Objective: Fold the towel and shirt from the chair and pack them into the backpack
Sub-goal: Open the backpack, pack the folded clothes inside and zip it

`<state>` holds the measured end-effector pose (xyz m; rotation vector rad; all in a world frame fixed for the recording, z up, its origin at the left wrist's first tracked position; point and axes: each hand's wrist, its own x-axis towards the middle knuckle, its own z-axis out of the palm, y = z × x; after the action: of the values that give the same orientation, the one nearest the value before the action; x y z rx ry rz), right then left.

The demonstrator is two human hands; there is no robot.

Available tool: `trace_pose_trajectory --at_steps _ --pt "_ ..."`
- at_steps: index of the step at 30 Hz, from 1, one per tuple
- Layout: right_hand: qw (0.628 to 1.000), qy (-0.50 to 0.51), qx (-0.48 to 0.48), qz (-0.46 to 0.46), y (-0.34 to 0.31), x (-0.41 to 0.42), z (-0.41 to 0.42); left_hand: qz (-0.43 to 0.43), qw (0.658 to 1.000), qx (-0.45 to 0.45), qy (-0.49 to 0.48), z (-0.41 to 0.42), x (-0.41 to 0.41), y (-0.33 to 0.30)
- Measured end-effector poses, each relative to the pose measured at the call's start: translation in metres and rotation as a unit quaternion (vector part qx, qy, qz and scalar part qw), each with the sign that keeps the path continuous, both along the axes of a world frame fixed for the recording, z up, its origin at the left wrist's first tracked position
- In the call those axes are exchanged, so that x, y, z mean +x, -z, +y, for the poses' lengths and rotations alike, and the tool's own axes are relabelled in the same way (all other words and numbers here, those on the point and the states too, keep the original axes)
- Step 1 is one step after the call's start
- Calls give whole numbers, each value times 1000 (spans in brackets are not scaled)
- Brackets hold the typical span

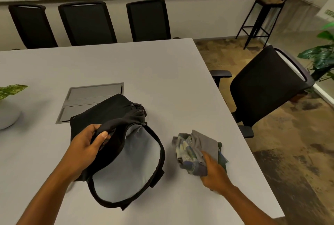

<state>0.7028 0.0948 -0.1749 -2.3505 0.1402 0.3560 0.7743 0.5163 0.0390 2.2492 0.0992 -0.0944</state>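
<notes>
Left hand [86, 145] is gripping the backpack's [112, 116] black flap, lifting it so the grey-lined mouth is gaping toward the right. Right hand [215, 172] is clutching the bundled cloth [195, 150], plaid towel and grey shirt bunched together, resting on the table [162, 73] just right of the opening. Judging the next move as a short leftward sweep; right hand is nearer. Mouth's long axis is running near-to-far. Empty chair [262, 87] is sitting off the table's right edge.
</notes>
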Motion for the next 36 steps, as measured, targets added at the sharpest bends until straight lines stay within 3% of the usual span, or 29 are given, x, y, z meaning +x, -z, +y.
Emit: trace_pose_trajectory --at_steps 2,6,8,14,17,20,22,24,25,26,27,28,31,33,36 --pt "988 81 130 14 -23 -10 -2 2 1000 -5 4 1 2 0" --pt "943 201 266 28 -46 -27 -15 15 999 -30 14 6 7 -1" --pt "902 249 350 40 -48 -36 -21 22 999 -41 21 8 9 -2" --pt "787 263 557 -37 -85 -47 3 27 998 -50 38 14 15 -6" --pt "761 243 597 -78 -127 -36 28 31 997 -60 47 17 16 -7" --pt "798 225 547 -116 -154 -31 51 30 996 -73 51 17 17 -11" --pt "868 179 458 -64 -167 -26 72 28 995 -76 51 18 20 -12" --pt "892 74 445 34 -174 -19 96 26 996 -74 36 22 25 -12" --pt "933 -24 357 18 -177 -13 113 26 996 -90 16 24 29 -12" --pt "963 -73 252 -58 -179 -7 125 23 993 -118 -6 26 34 -13" --pt "962 -156 156 -163 -183 -5 131 16 989 -147 -27 28 39 -15" --pt "946 -227 92 -213 -170 -9 134 9 985 -164 -45 29 44 -19" --pt "887 -414 -97 -181 -117 -12 152 7 985 -164 -52 28 52 -26" --pt "867 -448 -147 -159 -109 -19 176 25 985 -165 -31 29 50 -22" --pt "872 -425 -170 -174 -111 -24 194 42 986 -158 -9 36 45 -12"
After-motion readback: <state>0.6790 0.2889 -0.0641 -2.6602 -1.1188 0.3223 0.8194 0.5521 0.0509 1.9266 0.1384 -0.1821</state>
